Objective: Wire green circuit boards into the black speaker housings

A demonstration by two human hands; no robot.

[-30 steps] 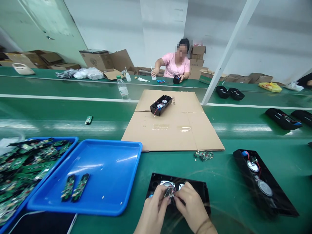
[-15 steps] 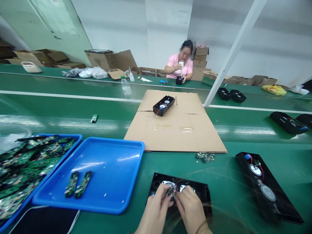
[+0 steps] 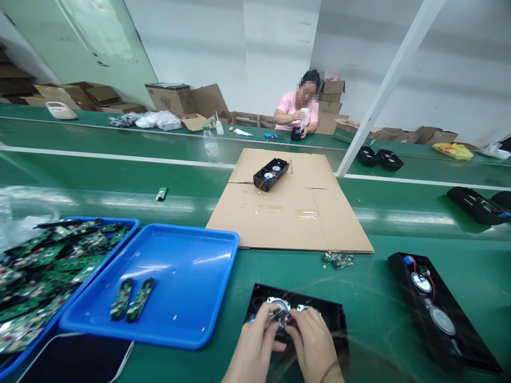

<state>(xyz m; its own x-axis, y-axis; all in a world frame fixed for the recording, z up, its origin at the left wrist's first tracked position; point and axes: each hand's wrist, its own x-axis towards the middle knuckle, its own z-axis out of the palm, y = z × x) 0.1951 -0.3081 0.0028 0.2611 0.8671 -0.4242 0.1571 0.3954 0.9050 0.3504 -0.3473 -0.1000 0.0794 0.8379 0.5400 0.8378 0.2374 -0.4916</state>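
Observation:
A black speaker housing with round silver speakers lies on the green bench at the bottom centre. Over it, my left hand and my right hand meet, both with fingers pinched around a small circuit board with wires. My fingers cover part of the board, and its exact shape is hard to make out. To the right stands another open black housing with two speakers, red wires and a blue part. Two green circuit boards rest in the blue tray on the left.
A second tray heaped with circuit boards is at the far left, a dark phone-like object below. Ahead lie a cardboard sheet bearing a housing, and small boards. Across the bench, a person holds a white bottle.
The view has shifted slightly, so the scene sits a little further right. Both hands stay together at the small board, with only slight finger movement.

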